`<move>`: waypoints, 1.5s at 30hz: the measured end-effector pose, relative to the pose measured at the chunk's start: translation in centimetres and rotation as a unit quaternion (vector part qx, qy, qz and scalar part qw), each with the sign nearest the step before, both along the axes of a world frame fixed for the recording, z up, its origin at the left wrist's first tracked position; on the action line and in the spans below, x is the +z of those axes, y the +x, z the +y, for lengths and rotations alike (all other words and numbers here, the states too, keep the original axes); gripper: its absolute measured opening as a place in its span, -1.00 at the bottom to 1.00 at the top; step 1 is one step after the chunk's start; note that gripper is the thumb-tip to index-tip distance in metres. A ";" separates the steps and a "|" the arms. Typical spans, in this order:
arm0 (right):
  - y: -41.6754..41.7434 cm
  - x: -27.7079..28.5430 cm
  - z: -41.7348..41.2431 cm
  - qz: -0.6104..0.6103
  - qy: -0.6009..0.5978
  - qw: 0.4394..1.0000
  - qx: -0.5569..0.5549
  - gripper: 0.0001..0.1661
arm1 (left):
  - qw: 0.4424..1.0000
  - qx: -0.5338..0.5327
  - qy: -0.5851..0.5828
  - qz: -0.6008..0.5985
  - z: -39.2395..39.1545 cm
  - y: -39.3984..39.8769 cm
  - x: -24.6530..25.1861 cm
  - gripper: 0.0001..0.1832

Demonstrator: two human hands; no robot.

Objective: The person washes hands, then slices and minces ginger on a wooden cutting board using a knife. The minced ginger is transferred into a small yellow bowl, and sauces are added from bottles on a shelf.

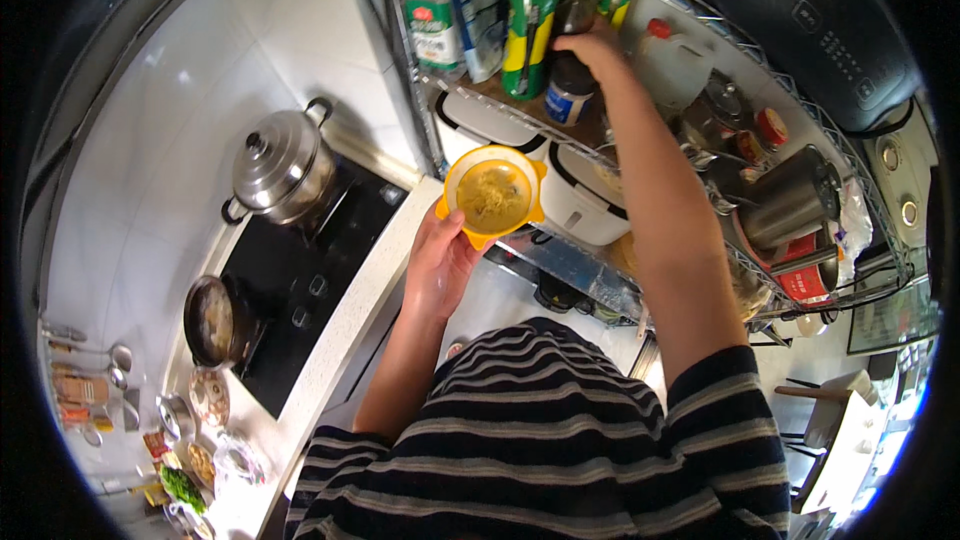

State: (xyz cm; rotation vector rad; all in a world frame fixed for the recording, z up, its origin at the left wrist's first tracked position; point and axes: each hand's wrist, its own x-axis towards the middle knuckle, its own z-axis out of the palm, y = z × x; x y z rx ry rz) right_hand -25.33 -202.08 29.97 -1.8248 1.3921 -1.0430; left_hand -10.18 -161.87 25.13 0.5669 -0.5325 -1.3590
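Observation:
My left hand holds a small yellow bowl by its rim and side, the thumb on the edge. Inside lies a pale yellow, minced-looking food. Up on the wire shelf, my right hand reaches in among jars and bottles, above a dark-lidded jar with a blue label. Its fingertips are partly hidden, and whether they grip a jar or bottle cannot be told. Just left of that hand stands a green container with a yellow lid.
A steel pot and a dark pan with food stand at the black cooktop. A clear bottle, a plastic jug and a steel pitcher share the metal rack. White lidded bins sit below.

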 end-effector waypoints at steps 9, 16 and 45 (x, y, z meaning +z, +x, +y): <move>-0.2 3.2 8.6 -0.008 -0.196 0.974 -0.115 -0.03 | 0.997 0.057 0.045 -0.014 3.6 3.6 -1.3 -0.49; 0.3 5.6 18.5 -0.013 -0.348 0.930 -0.119 -0.09 | 0.997 0.044 0.065 -0.024 4.3 4.8 -1.4 -0.50; -1.3 6.3 28.5 0.331 -0.401 0.823 0.228 -0.09 | 0.992 0.069 0.077 -0.067 5.5 4.5 -1.5 -0.45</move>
